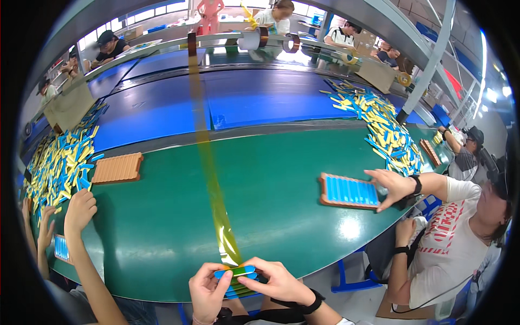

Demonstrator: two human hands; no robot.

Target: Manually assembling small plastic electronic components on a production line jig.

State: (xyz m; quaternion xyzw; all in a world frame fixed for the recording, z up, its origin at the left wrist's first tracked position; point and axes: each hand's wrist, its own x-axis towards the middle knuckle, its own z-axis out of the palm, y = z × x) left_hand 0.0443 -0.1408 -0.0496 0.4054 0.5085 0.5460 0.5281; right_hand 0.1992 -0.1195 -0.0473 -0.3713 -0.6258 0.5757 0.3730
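Observation:
At the near edge of the green table, my left hand [207, 288] and my right hand [277, 283] pinch a small stack of flat blue strips [233, 292] from both sides. A band of clear amber tape [215, 200] hangs from a roll [192, 44] on the overhead bar. Its shiny lower end reaches the stack between my fingers and appears to lie over the strips. Both thumbs press on the strips near the tape. How many strips are in the stack is hard to make out.
An orange-brown ridged tray [117, 168] lies left. At right, a co-worker's hand [394, 187] touches a tray filled with blue strips [349, 190]. Heaps of yellow and blue strips [62, 162] lie at both sides. Another person's arm [81, 227] reaches in at left. Blue panels [265, 97] lie behind.

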